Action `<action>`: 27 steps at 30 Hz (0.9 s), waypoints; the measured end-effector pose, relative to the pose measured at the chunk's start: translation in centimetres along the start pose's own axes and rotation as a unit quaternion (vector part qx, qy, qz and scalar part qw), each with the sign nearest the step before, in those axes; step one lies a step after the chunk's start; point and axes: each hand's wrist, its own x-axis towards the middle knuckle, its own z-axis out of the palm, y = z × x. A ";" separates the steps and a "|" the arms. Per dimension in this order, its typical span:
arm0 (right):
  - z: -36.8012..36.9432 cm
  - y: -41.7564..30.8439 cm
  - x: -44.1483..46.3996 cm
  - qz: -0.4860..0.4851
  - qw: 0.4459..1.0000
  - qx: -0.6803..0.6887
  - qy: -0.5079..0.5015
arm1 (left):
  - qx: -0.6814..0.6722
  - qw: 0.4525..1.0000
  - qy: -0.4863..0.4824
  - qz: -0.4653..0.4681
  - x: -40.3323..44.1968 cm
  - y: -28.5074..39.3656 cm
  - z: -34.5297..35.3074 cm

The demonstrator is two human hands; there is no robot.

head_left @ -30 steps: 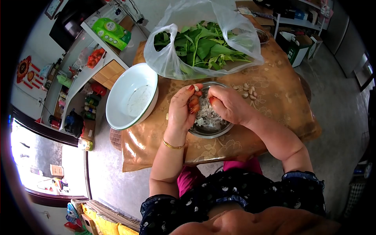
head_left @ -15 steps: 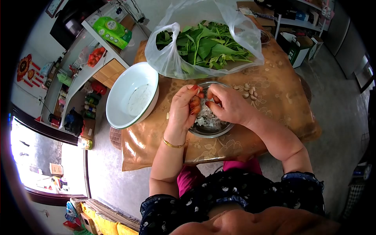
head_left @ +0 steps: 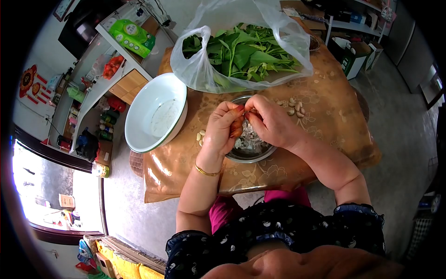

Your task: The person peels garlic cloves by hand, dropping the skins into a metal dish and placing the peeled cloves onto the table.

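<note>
Here, over the metal bowl (head_left: pixel 252 161), the left hand (head_left: pixel 224 126) and right hand (head_left: pixel 274 123) meet at bent fingertips; I cannot tell whether they grip anything. Unpeeled cloves (head_left: pixel 291 112) lie at mixed angles right of the bowl, nearer the right hand; pale cloves (head_left: pixel 199 136) sit left of it. The brown table (head_left: pixel 334 111) also bears a white basin (head_left: pixel 139 140) left of the bowl and a plastic bag (head_left: pixel 200 72) beyond it.

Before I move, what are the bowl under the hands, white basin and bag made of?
Bowl: likely polished metal, from its silvery shine. Basin: probably glossy enamel, given its smooth white, dark-edged look; plastic is possible. Bag: thin plastic, see-through and creased.
</note>
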 end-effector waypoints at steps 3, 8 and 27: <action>0.0 0.1 0.0 -0.007 1.000 -0.007 0.004 | 0.003 1.000 0.001 0.007 0.1 -0.4 -0.3; 0.0 0.4 0.0 -0.010 1.000 -0.018 0.010 | 0.004 1.000 0.010 0.015 0.0 -0.1 -0.1; 0.4 0.9 -0.3 -0.082 0.990 -0.112 0.004 | 0.021 1.000 0.009 0.001 -0.6 -0.1 0.7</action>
